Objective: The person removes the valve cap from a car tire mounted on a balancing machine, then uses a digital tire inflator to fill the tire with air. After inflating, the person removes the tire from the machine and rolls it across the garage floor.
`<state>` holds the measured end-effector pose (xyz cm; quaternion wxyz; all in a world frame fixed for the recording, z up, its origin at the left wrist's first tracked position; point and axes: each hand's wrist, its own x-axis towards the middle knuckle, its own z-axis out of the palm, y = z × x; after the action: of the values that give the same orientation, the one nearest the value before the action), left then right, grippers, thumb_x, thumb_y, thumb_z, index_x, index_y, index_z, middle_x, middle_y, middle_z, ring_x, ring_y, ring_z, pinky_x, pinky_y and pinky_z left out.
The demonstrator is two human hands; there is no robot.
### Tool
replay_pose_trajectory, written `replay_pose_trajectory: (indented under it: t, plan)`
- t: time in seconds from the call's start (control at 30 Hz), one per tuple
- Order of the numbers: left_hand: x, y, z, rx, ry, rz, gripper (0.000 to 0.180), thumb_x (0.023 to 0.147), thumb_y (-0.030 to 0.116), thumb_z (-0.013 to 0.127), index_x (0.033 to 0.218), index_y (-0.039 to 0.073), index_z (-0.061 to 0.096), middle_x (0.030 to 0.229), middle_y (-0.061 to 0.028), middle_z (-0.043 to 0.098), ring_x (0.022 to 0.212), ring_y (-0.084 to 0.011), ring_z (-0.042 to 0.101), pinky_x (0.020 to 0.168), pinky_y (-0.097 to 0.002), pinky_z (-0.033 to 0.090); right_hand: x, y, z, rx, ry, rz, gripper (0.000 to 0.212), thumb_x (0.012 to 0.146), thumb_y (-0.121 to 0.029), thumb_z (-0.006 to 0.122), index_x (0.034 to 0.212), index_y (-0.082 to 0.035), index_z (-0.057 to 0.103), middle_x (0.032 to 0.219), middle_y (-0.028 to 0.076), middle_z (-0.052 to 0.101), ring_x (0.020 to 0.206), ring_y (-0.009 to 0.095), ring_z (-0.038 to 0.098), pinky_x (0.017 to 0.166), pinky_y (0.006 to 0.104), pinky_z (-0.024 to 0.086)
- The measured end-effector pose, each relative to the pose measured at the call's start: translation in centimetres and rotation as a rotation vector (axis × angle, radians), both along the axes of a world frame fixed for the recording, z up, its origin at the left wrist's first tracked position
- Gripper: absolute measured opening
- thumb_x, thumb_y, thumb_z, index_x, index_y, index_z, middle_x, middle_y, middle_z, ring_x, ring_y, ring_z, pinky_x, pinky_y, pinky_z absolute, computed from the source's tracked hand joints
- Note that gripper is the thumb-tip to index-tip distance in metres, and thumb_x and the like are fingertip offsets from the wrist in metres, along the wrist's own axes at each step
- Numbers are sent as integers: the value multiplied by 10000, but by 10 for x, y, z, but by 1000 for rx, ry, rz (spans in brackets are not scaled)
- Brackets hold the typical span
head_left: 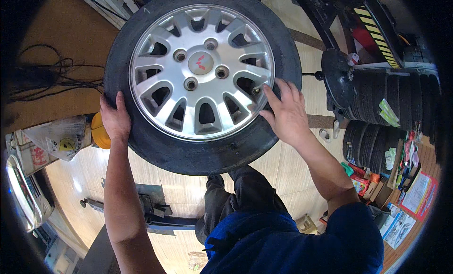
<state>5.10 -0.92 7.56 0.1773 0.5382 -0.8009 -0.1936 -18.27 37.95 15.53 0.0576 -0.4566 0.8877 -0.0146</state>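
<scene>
A car wheel (226,93) faces me: a silver multi-spoke alloy rim inside a black tyre (198,158). My left hand (115,119) grips the tyre's left edge. Its thumb lies on the sidewall, while the other fingers are partly hidden at the tread. On the right side, my right hand (289,112) rests across the sidewall with its fingers stretched and apart. Its index fingertip reaches the rim's edge beside the valve stem (256,90). What bears the wheel from underneath is hidden by it.
Tyres (377,97) are racked at the right, near a black disc (337,78) and a striped yellow-black arm (377,35). Boxes and papers (398,227) lie lower right. Cables (52,73) cross a brown surface at left, above a plastic bag (63,139). Slippers (330,132) sit on the floor.
</scene>
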Motion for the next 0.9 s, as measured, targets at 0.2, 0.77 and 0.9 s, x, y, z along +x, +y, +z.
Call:
replay_pose_trajectory:
  t: [0.2,0.77,0.9]
  plan:
    - [1,1,0,1,1,-11,779,1022,515,582,1498,-82,430,1469,-339,518,1368,-480,508,1158,-483,395,-4,-2,-13,29,-52,5,742,901,-533,722,1536,-200,529,1660,193,236,1544,452,201,1224,668,190]
    - [11,-11,-14,-18,28,-70,775,1023,519,587,1507,-68,437,1456,-330,548,1354,-468,539,1136,-459,418,14,73,-7,-150,-103,-169,605,869,-453,778,1375,-141,670,1644,230,276,1528,474,240,1188,704,208]
    - [17,-22,-20,74,29,-67,799,1037,514,578,1515,-103,408,1524,-314,492,1417,-425,482,1187,-437,359,4,127,-46,-436,-80,-381,485,931,-313,741,1338,-61,663,1490,264,465,1379,474,452,1124,582,388]
